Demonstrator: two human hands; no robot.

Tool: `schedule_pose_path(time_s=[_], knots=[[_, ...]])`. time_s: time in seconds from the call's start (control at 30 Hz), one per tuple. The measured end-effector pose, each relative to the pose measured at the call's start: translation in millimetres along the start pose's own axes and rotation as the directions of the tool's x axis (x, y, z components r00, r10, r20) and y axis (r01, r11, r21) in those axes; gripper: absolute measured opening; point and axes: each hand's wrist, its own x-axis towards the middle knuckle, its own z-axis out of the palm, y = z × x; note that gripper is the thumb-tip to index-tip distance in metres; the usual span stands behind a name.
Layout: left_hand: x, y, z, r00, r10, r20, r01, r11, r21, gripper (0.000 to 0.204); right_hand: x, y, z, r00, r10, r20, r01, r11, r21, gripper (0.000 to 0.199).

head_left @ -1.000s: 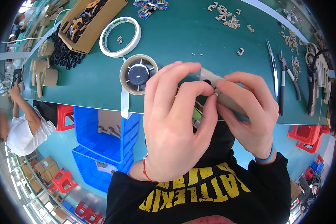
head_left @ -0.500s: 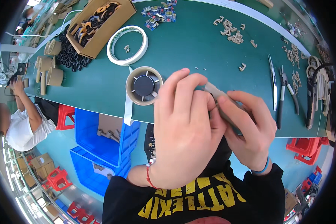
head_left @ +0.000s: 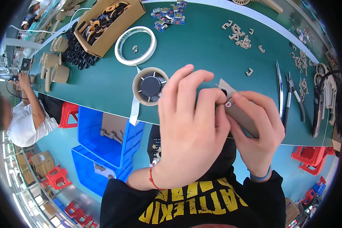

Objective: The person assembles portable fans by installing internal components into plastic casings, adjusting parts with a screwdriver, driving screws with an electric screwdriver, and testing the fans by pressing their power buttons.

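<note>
My right hand (head_left: 260, 133) grips a beige plastic handle piece (head_left: 244, 118) between thumb and fingers, above the table's front edge. A small round red mark shows on its face, and a black round bit (head_left: 224, 92) sits near its upper end. My left hand (head_left: 193, 129) pinches at that end with thumb and index finger, the other fingers raised. Its fingertips partly hide what lies between them. Just left of this hand stands a beige round housing (head_left: 136, 92) with a black hub (head_left: 151, 86) and thin spokes.
A white tape roll (head_left: 154, 47), with its strip running to the table's edge, lies beyond the housing. Farther back are a cardboard box (head_left: 119, 32) of rings and several circuit boards (head_left: 170, 17). Small beige clips (head_left: 241, 38), tweezers (head_left: 280, 89) and pliers (head_left: 297, 95) lie rightward. Blue bins (head_left: 102, 144) stand below.
The handle piece has turned in my right hand, so its red-marked face and black bit now show. My left index fingertip has moved onto its upper end. The view has shifted slightly.
</note>
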Motion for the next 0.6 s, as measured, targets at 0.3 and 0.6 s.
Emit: schedule_pose_path(time_s=[0.3, 0.6], knots=[[9, -7, -14, 0.996, 0.087, 0.027, -0.089, 0.993, 0.078, 0.019, 7, -1, -1, 0.994, -0.104, 0.021, 0.105, 0.993, -0.062, 0.038], [8, 2, -1, 0.995, 0.095, -0.037, -0.094, 0.995, 0.032, 0.036, 7, -17, -17, 0.986, -0.058, 0.159, 0.07, 0.995, -0.072, 0.045]])
